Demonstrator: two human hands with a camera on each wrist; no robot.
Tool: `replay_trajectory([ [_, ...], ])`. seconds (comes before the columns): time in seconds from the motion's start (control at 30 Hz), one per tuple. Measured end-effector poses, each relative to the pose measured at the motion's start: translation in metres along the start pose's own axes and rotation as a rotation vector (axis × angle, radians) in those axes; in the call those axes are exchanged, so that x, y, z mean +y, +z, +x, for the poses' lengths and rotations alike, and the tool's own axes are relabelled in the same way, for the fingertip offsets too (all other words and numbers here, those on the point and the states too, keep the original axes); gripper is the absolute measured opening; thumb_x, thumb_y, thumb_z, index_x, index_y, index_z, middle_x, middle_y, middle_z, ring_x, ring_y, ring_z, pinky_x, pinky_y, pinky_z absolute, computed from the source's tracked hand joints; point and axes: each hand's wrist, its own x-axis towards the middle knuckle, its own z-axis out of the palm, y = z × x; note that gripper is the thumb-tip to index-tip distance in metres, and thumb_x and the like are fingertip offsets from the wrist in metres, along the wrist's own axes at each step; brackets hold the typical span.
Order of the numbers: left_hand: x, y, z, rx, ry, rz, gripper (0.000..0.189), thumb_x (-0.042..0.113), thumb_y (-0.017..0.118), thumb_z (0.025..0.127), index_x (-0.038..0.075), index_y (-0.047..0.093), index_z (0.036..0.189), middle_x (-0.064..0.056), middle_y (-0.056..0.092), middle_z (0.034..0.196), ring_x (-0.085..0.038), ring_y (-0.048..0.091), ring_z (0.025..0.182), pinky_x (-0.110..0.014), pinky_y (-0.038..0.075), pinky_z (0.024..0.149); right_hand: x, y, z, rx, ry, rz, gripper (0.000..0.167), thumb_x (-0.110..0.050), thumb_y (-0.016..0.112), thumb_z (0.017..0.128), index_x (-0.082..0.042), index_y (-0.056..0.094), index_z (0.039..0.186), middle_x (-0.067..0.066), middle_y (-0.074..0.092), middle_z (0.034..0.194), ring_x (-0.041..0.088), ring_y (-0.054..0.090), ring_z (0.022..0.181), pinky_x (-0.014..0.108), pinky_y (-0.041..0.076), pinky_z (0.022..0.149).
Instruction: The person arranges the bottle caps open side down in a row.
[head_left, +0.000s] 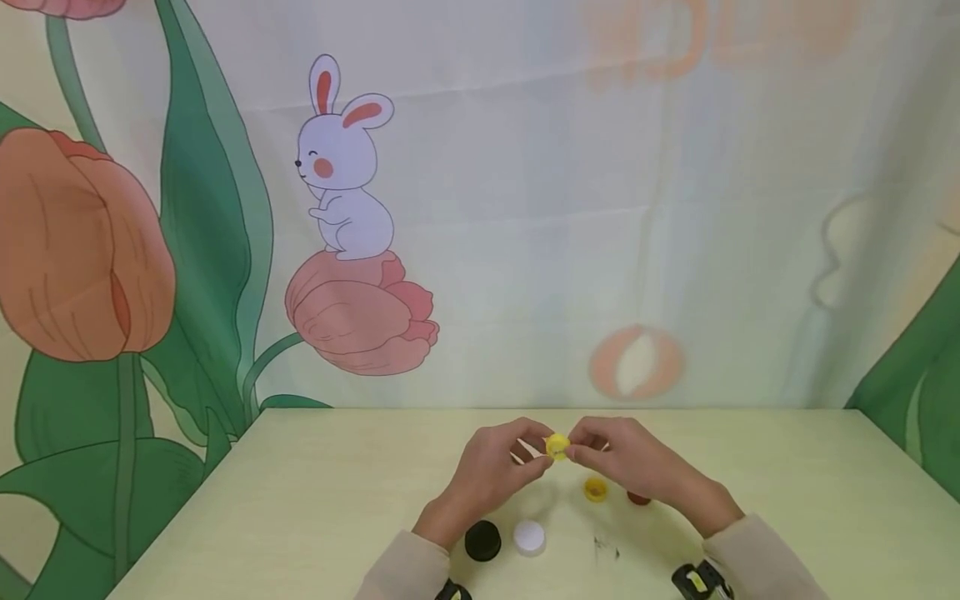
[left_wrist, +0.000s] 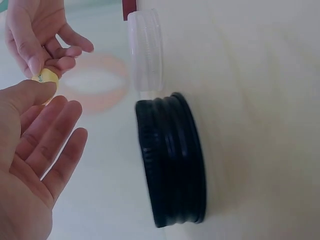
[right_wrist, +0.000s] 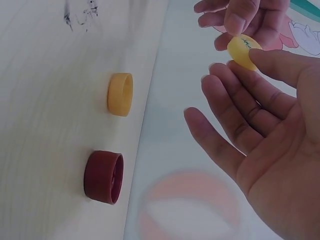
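A small round yellow cap [head_left: 557, 446] with a dark green mark on its face is held up above the table between both hands. My left hand [head_left: 491, 467] pinches its left edge between thumb and forefinger. On the opposite edge, my right hand [head_left: 637, 458] pinches it the same way, the other fingers loosely spread, as the right wrist view shows. Below the hands lies an orange-yellow bottle cap [head_left: 596, 489], hollow side up. A dark red cap [right_wrist: 103, 177] sits beside it, partly hidden by the right hand in the head view.
Nearer me on the pale table [head_left: 337, 500] are a black lid [head_left: 482, 541] and a white cap [head_left: 529, 538], close to the left wrist. Dark scribble marks [head_left: 606, 548] show on the tabletop. A printed cloth with a rabbit [head_left: 345, 167] hangs behind the table's far edge.
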Motion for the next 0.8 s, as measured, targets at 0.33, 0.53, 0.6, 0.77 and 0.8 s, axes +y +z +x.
replay_trajectory([
  [0.33, 0.0036, 0.0001, -0.0029, 0.017, 0.074, 0.016, 0.036, 0.001, 0.085, 0.09, 0.012, 0.075, 0.123, -0.005, 0.076, 0.103, -0.012, 0.075, 0.079, -0.029, 0.062, 0.074, 0.0007, 0.0025, -0.0012, -0.04, 0.054, 0.053, 0.02, -0.028, 0.062, 0.109, -0.009, 0.071, 0.11, 0.005, 0.072, 0.098, 0.011, 0.034, 0.044, 0.026, 0.032, 0.04],
  [0.53, 0.0037, -0.0002, -0.0037, 0.012, 0.08, 0.025, 0.035, 0.004, 0.086, 0.089, 0.01, 0.075, 0.122, -0.005, 0.077, 0.102, -0.013, 0.075, 0.079, -0.027, 0.061, 0.073, 0.0006, 0.0024, -0.0016, -0.042, 0.047, 0.032, 0.018, -0.027, 0.062, 0.11, -0.012, 0.072, 0.11, 0.001, 0.072, 0.097, 0.017, 0.052, 0.056, 0.029, 0.044, 0.049],
  [0.6, 0.003, -0.0001, -0.0035, 0.015, 0.085, 0.025, 0.035, 0.004, 0.087, 0.089, 0.01, 0.076, 0.121, -0.005, 0.077, 0.102, -0.013, 0.075, 0.079, -0.027, 0.061, 0.073, 0.0, 0.0018, -0.0012, -0.035, 0.031, 0.018, 0.019, -0.028, 0.061, 0.11, -0.012, 0.072, 0.11, -0.002, 0.072, 0.097, 0.021, 0.061, 0.07, 0.03, 0.049, 0.058],
  [0.77, 0.0011, -0.0001, -0.0032, 0.022, 0.081, 0.022, 0.034, 0.005, 0.087, 0.088, 0.01, 0.076, 0.12, -0.004, 0.077, 0.102, -0.015, 0.076, 0.08, -0.028, 0.061, 0.073, -0.0019, 0.001, -0.0005, -0.032, 0.027, 0.022, 0.02, -0.029, 0.062, 0.11, -0.013, 0.073, 0.112, -0.003, 0.072, 0.097, 0.021, 0.061, 0.071, 0.031, 0.049, 0.058],
  [0.8, 0.001, -0.0003, -0.0034, 0.021, 0.079, 0.02, 0.034, 0.005, 0.087, 0.088, 0.01, 0.076, 0.12, -0.004, 0.078, 0.102, -0.016, 0.076, 0.08, -0.028, 0.061, 0.073, -0.0021, 0.0011, -0.0007, -0.032, 0.026, 0.022, 0.02, -0.029, 0.062, 0.11, -0.013, 0.073, 0.113, -0.003, 0.072, 0.098, 0.02, 0.061, 0.071, 0.031, 0.049, 0.059],
])
